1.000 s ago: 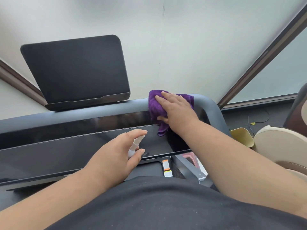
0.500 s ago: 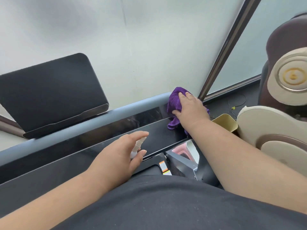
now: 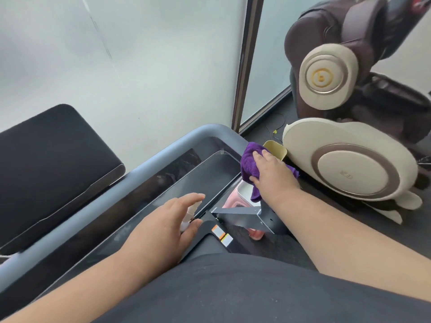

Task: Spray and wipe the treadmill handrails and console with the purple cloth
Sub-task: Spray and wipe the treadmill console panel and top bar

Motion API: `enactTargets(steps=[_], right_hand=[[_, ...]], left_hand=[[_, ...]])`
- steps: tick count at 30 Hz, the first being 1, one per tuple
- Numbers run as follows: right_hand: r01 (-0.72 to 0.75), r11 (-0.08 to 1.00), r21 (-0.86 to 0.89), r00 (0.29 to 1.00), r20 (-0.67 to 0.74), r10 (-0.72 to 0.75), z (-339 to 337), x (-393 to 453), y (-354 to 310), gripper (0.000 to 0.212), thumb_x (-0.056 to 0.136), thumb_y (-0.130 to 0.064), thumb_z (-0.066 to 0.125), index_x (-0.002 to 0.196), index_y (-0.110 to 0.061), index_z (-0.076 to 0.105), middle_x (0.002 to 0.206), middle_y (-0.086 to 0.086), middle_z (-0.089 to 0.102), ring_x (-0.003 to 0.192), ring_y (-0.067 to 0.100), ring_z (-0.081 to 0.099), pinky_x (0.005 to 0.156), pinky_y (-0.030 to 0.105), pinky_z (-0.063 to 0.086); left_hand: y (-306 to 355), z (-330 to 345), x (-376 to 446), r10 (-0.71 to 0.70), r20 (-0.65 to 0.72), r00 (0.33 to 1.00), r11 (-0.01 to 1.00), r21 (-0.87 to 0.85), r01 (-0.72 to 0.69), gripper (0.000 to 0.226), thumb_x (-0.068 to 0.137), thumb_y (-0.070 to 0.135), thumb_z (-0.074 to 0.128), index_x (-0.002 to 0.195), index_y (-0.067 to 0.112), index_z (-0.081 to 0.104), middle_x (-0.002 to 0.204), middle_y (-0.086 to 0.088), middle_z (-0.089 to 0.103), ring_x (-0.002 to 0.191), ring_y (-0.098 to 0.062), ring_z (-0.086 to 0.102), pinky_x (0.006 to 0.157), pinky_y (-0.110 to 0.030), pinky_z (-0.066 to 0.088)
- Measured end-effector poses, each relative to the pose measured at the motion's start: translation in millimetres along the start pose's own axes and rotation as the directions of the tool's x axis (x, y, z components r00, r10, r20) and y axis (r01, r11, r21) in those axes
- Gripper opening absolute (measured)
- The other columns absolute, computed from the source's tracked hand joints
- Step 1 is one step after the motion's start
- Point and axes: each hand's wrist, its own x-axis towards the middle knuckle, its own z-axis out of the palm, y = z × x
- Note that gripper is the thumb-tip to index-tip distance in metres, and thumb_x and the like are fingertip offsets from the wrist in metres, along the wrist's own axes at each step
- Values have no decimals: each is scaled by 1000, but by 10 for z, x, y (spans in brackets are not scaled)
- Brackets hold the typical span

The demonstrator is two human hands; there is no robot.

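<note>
The right hand lies flat, fingers fairly straight, pressing the purple cloth onto the right-hand bend of the treadmill's grey handrail, where the rail turns down beside the glossy black console. The left hand hovers over the console's near edge, curled round a small white spray bottle with the index finger on its nozzle. A cream and brown massage chair stands just right of the treadmill.

off to my right there's a brown massage chair on the floor, with a small yellow bin just beside it.
</note>
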Motion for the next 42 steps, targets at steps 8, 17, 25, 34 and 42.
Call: enactTargets(steps=[8, 17, 25, 34, 42], right_hand=[[-93, 984, 152, 994, -38, 100, 29, -993, -160, 62, 93, -29, 64, 148, -27, 37, 142, 0, 48, 123, 25, 50, 100, 37, 45], [-229, 898, 376, 970, 14, 241, 227, -2045, -313, 63, 93, -37, 64, 149, -34, 36, 145, -9, 43, 128, 15, 46, 106, 26, 37], [-197, 868, 456, 975, -4, 223, 147, -2161, 18, 64, 92, -44, 63, 149, -39, 35, 146, -18, 41, 129, 3, 41, 100, 12, 27], [-14, 885, 466, 1000, -6, 19, -100, -1738, 713, 66, 89, -44, 68, 148, -38, 39, 143, -19, 44, 131, 1, 41, 103, 8, 24], [55, 852, 520, 997, 18, -76, -132, -1364, 953, 68, 87, -41, 71, 147, -34, 41, 143, -14, 46, 129, 1, 39, 101, -1, 15]], left_hand=[[-111, -35, -261, 129, 55, 990, 992, -22, -128, 48, 94, 45, 56, 129, 59, 27, 107, 25, 56, 89, -1, 57, 68, -12, 35], [62, 189, -323, 310, 153, 938, 951, -53, -305, 48, 94, 45, 57, 131, 56, 30, 102, 35, 45, 83, 10, 47, 66, -5, 34], [404, 391, 15, 302, 117, 946, 953, -15, -302, 50, 91, 48, 54, 129, 61, 23, 98, 40, 44, 92, 25, 46, 61, -5, 33], [1036, 760, 1049, 106, 1, 994, 993, 51, -106, 38, 97, 41, 50, 127, 52, 29, 102, 15, 47, 72, -9, 52, 59, -28, 35], [1171, 1162, 1654, 52, 119, 992, 983, 172, -72, 34, 98, 35, 49, 125, 45, 32, 106, 0, 62, 78, -21, 53, 68, -31, 39]])
